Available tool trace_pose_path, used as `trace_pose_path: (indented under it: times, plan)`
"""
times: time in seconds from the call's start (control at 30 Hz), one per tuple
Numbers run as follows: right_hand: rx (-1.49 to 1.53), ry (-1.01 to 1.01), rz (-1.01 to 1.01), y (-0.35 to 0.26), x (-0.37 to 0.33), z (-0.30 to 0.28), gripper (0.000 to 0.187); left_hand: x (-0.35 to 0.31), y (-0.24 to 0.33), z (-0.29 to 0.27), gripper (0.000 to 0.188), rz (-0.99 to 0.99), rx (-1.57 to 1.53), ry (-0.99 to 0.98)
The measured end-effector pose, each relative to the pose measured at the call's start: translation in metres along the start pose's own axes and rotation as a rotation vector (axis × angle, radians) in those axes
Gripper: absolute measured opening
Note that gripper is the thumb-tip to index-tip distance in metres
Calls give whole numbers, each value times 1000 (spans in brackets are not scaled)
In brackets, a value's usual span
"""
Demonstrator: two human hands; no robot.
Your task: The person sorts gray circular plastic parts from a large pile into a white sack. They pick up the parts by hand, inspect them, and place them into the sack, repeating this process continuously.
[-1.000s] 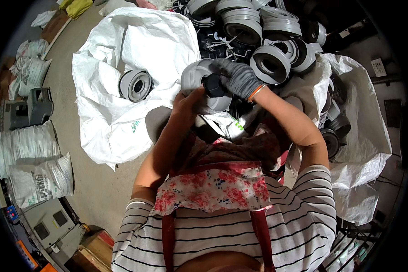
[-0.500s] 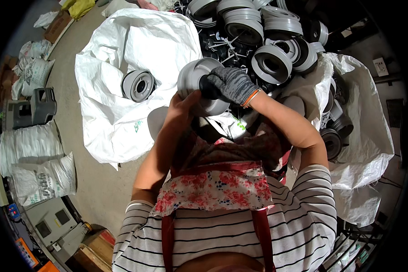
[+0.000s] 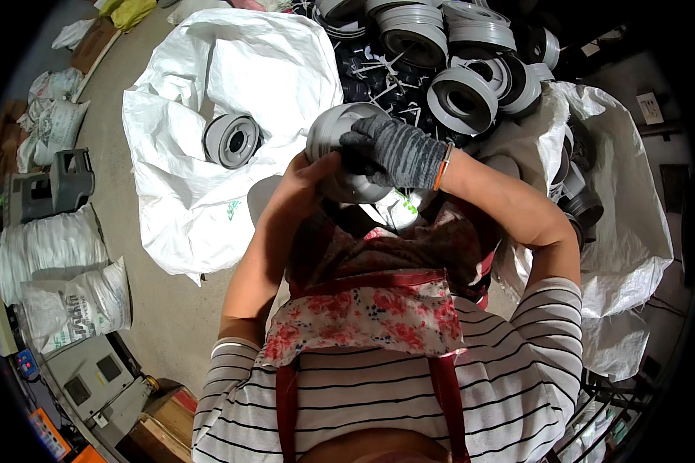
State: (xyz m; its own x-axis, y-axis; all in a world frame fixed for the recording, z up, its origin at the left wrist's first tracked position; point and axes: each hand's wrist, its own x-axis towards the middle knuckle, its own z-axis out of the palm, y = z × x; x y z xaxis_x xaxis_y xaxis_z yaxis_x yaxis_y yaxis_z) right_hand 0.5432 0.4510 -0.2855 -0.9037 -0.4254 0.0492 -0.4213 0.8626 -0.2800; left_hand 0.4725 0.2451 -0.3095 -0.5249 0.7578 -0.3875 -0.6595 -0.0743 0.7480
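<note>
My bare left hand (image 3: 309,177) grips the near left rim of a grey round plastic part (image 3: 333,127), thumb on top, in front of my chest. My right hand (image 3: 394,150), in a grey knit glove, bends over the middle of this part. Its fingers are curled round a black cylindrical piece (image 3: 355,160), mostly hidden by the glove and in shadow. Left of my hands, a similar grey round part (image 3: 232,141) with a dark hub lies in a large open white woven sack (image 3: 177,216).
Ahead, several grey round parts (image 3: 462,100) are stacked beside a heap of black pieces with white ties (image 3: 371,77). Another white sack (image 3: 625,231) at right holds grey and black parts. Filled sacks (image 3: 54,247) and a grey plastic case (image 3: 71,179) stand at far left.
My right hand has turned and shifted slightly right and toward me over the part, covering more of the black piece. My left hand keeps its hold.
</note>
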Motion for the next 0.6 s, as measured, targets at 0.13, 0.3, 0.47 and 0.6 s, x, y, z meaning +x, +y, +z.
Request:
trace_pose_path:
  times: [0.13,0.3,0.47,0.6]
  plan:
    - [238,206,235,4,-3,16,64,-4,-5,20,32,65,-1,94]
    - [1295,96,795,-4,3,19,47,1,-22,18,44,256,258,114]
    - [1417,-218,934,-3,4,0,73,1,-23,15,48,298,208,109]
    - [1222,-294,981,-3,4,-3,75,3,-27,13,49,326,137,92]
